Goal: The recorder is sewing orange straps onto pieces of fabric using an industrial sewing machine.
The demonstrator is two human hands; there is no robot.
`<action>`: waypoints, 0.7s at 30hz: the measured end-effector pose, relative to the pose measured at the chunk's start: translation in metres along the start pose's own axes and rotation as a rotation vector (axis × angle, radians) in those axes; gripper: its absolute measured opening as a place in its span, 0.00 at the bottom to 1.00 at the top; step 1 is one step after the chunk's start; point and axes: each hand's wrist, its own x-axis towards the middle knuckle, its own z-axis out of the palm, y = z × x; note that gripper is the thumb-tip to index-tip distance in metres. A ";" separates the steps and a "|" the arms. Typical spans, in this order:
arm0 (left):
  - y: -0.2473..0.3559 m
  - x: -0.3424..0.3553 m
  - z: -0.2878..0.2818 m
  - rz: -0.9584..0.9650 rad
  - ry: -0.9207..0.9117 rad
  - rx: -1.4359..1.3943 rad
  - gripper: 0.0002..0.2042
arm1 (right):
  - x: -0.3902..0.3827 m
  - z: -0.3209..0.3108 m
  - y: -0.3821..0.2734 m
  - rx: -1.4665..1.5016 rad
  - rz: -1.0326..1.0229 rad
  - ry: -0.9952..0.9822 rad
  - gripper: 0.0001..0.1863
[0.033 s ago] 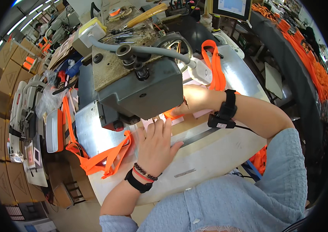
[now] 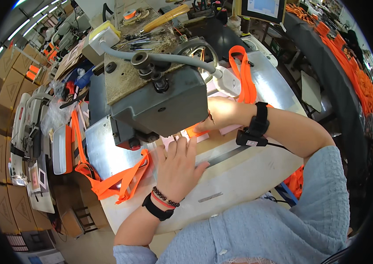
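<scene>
A grey sewing machine head point(image 2: 160, 110) with a hose and lamp stands over the metal work plate point(image 2: 274, 83). My left hand point(image 2: 177, 165) lies below it, fingers stretched out over a pink piece point(image 2: 202, 137) at the machine. My right hand point(image 2: 219, 112) reaches in from the right, beside the head, touching a piece of orange webbing point(image 2: 191, 131); most of its fingers are hidden. A tangle of orange straps point(image 2: 114, 185) lies left of my left hand, and a looped orange strap point(image 2: 248, 83) lies behind my right hand.
Cardboard boxes point(image 2: 1, 154) and other machines point(image 2: 23, 136) stand at the left. A screen point(image 2: 260, 8), thread cones point(image 2: 246, 24) and tools point(image 2: 164, 20) are at the back. A long bench point(image 2: 340, 83) heaped with orange webbing runs along the right. An orange-edged bin point(image 2: 62, 149) is left of the plate.
</scene>
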 end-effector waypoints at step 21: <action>-0.008 0.000 0.013 0.068 0.078 0.025 0.45 | 0.005 0.009 0.007 -0.021 0.002 0.039 0.21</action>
